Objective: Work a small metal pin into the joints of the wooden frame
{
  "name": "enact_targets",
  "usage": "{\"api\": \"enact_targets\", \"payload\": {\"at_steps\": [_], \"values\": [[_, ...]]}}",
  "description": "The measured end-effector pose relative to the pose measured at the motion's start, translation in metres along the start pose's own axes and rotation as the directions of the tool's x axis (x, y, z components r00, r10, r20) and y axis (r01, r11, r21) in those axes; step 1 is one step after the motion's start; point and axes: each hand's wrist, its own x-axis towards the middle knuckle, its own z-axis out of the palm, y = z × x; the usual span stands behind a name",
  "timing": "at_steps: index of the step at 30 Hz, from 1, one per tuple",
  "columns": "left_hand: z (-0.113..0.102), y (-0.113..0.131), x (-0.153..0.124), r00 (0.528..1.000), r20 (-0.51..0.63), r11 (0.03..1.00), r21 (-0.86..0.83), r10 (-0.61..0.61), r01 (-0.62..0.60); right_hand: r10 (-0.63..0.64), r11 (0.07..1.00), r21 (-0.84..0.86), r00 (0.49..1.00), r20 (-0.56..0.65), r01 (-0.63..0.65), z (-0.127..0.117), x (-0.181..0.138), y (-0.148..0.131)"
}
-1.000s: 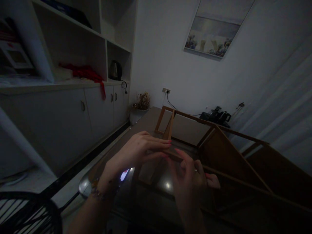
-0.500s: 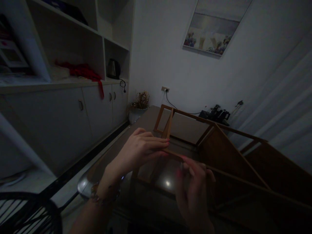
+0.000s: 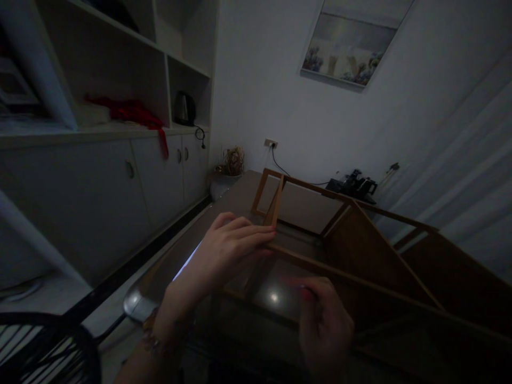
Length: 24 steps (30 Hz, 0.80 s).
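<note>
A brown wooden shelf frame (image 3: 320, 261) with slats and inner boards lies on its side on a glossy table (image 3: 248, 186). My left hand (image 3: 230, 242), a beaded bracelet at its wrist, grips the near rail where a narrow crossboard (image 3: 276, 205) meets it, thumb below and fingers above. Just below that rail, to the right, is my right hand (image 3: 326, 314), apart from the wood. Its fingers are curled into a pinch near the thumb; a small dark thing may be between them, but blur and dim light hide what it is.
White cabinets (image 3: 80, 186) with open shelves stand at the left, holding a kettle (image 3: 184, 109) and red cloth (image 3: 132, 111). A potted dry plant (image 3: 230, 162) sits beyond the table. Black appliances (image 3: 354, 186) are at the back right. A black wire chair (image 3: 48, 346) is at lower left.
My right hand has drawn down and away from the near rail, its fingers now curled together. My left hand keeps its grip at the crossboard. The view has shifted slightly.
</note>
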Motion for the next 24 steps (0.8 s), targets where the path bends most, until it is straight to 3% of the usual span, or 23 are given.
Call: {"api": "enact_targets", "payload": {"at_steps": [2,4,7,11,14,24], "values": [[0.001,0.000,-0.001,1.000,0.001,1.000,-0.004,-0.005,0.005,-0.100,0.983,-0.161,0.994,-0.046,0.091,-0.003,0.004,-0.003],[0.002,0.000,-0.001,1.000,-0.005,1.000,-0.002,-0.005,0.005,-0.136,0.955,-0.281,0.983,-0.122,0.097,-0.005,0.009,-0.006],[0.003,0.001,-0.002,1.000,-0.025,1.000,0.012,-0.001,0.001,-0.122,0.978,-0.184,0.983,-0.138,0.096,-0.004,0.014,-0.010],[0.005,0.001,-0.003,0.999,-0.046,1.000,0.020,0.006,-0.005,-0.195,0.981,-0.004,0.976,-0.093,0.195,0.004,0.016,-0.009],[0.007,0.000,-0.003,0.999,-0.048,1.000,0.022,0.014,-0.013,-0.278,0.961,-0.024,0.957,-0.087,0.277,0.011,0.014,-0.006],[0.008,-0.001,-0.005,0.998,-0.061,0.999,0.031,0.027,-0.025,-0.350,0.937,-0.030,0.933,-0.082,0.349,0.030,0.015,-0.002]]}}
